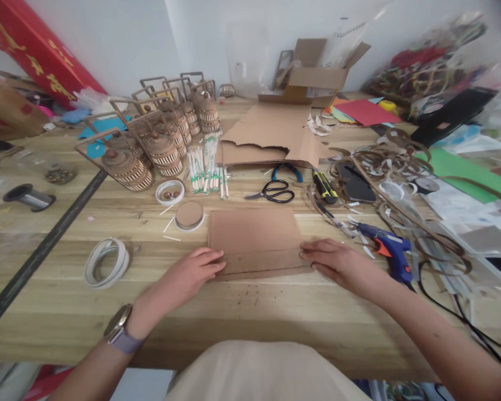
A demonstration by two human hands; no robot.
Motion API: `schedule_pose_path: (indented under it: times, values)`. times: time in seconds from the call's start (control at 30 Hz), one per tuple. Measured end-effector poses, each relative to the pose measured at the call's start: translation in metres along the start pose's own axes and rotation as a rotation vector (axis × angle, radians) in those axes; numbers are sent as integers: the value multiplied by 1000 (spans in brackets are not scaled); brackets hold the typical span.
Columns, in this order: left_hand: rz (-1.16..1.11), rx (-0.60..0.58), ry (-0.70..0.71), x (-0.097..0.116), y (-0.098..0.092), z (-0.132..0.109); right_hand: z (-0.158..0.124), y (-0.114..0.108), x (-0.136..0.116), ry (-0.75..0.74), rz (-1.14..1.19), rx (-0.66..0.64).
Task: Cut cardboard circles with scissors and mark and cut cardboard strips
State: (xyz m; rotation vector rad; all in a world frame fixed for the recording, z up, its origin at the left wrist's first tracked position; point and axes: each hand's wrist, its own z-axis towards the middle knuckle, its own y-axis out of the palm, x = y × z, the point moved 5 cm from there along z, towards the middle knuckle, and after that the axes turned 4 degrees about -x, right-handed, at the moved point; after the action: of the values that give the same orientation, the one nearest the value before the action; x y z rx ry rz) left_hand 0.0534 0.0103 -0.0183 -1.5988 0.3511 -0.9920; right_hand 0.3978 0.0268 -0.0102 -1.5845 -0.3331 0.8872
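A rectangular sheet of brown cardboard [254,229] lies flat on the wooden table in front of me. Across its near part runs a darker brown strip [265,262], which looks like cardboard or thin wood. My left hand [196,268], with a watch on the wrist, grips the strip's left end between thumb and fingers. At the right end, my right hand [336,262] pinches the strip in the same way. Both hands rest low at the sheet's side edges. Just beyond the sheet lie black-handled scissors [275,192].
Lidded woven baskets [127,161] with tall handles stand back left. White rings [106,262] and a round cardboard disc [189,214] lie left. A blue glue gun [386,245], a cutter [324,186] and tangled brown strips [401,150] are right. Torn cardboard [271,128] lies behind.
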Motion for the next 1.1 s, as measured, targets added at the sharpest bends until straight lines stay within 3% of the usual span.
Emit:
schedule_pose_path:
  times: [0.9, 1.1]
  values:
    - [106, 4, 33, 7, -3, 4, 6, -7, -8, 38, 69, -50]
    - [178, -68, -29, 20, -10, 12, 9, -7, -8, 41, 32, -84]
